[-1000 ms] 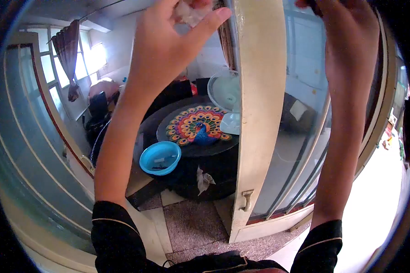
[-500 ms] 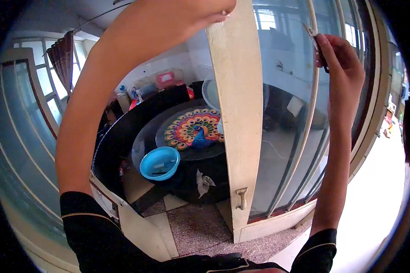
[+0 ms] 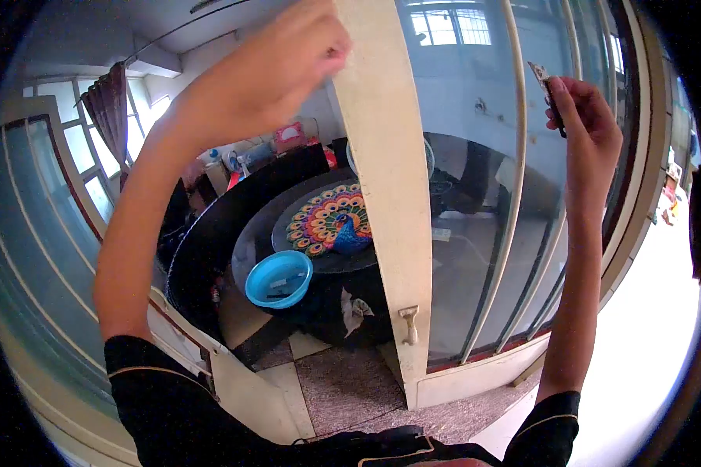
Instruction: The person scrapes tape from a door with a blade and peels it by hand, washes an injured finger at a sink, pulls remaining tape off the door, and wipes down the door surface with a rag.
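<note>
My right hand is raised at the right, in front of the glass pane. Its thumb and fingers grip a small knife with a dark handle, its pointed blade tilted up and left. My left hand, blurred, is lifted at the top, just left of the cream door frame. Its fingers are curled together, and whatever may be in them is too blurred to make out. A metal handle is fixed low on the door frame.
Beyond the door, a round dark table bears a peacock picture and a blue basin. A crumpled pale cloth or paper hangs near the table's front. A barred glass panel stands at the left, a curtain behind it.
My left hand has moved away from the door's upper edge, down and left. The right hand, still gripping the knife, is slightly lower than half a second ago. The view has shifted a little.
</note>
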### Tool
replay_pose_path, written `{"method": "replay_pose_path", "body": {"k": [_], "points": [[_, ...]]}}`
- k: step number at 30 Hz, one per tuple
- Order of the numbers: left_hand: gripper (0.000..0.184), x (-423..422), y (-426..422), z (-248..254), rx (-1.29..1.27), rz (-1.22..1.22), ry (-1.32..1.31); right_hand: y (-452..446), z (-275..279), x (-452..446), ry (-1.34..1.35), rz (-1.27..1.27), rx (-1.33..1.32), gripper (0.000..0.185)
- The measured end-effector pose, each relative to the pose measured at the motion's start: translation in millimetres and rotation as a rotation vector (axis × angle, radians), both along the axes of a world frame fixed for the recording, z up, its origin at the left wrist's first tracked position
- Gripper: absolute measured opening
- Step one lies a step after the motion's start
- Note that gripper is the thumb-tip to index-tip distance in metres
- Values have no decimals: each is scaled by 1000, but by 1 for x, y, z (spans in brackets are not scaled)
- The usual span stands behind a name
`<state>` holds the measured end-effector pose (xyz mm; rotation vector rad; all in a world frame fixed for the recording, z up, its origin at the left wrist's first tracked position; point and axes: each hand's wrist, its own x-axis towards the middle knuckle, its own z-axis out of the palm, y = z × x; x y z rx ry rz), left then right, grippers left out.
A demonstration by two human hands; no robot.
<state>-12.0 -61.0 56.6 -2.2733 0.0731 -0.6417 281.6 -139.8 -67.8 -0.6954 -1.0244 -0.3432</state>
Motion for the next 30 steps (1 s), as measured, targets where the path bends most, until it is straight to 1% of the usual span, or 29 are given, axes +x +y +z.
{"method": "replay_pose_path", "body": {"k": [1,3,4,6,7,8,10,12,13,15,16,18,19,21,22,24,25,27,28,30], "points": [[8,-3,-1,-2,-4,-3,3,1,-1,2,-14,4,0,17],[6,-9,-6,-3,-99,-33,-343,5,-1,5,-36,12,-1,17],[6,-9,-12,-2,-97,-31,-349,7,0,6,-26,30,-12,17],[12,-3,-22,-1,-196,-121,-466,12,1,2,-22,51,-24,17],[12,-1,-17,0,-198,-120,-473,14,-1,0,-22,48,-33,16],[14,4,-6,2,-151,-179,-379,15,-2,-2,-19,44,-43,16],[15,7,-2,6,-108,-237,-285,19,-5,-3,-4,74,-47,16],[15,6,-4,13,173,-73,-141,19,-7,-4,15,101,-49,15],[15,7,-1,14,170,-75,-139,17,-8,-5,21,81,-57,15],[14,9,2,16,275,-140,-71,13,-9,-3,31,57,-63,15],[14,10,1,14,272,-142,-68,11,-9,-2,15,47,-67,16],[13,13,-6,9,314,7,-94,10,-13,0,1,38,-74,16],[13,14,-9,10,312,7,-94,9,-13,1,5,48,-62,16],[11,17,-12,11,562,72,-12,6,-14,0,9,55,-51,16],[11,17,-10,12,561,72,-13,2,-16,-1,31,19,-65,17],[14,13,0,15,403,95,5,-3,-19,-2,53,-17,-79,17],[14,10,4,12,403,96,6,-4,-20,-2,42,-25,-83,17],[7,5,12,7,243,83,-38,-4,-23,1,35,-32,-89,17],[7,-1,11,5,243,83,-36,-3,-23,4,39,-23,-85,17],[10,-18,5,-5,75,212,-33,1,-27,11,51,-12,-82,17]]}}
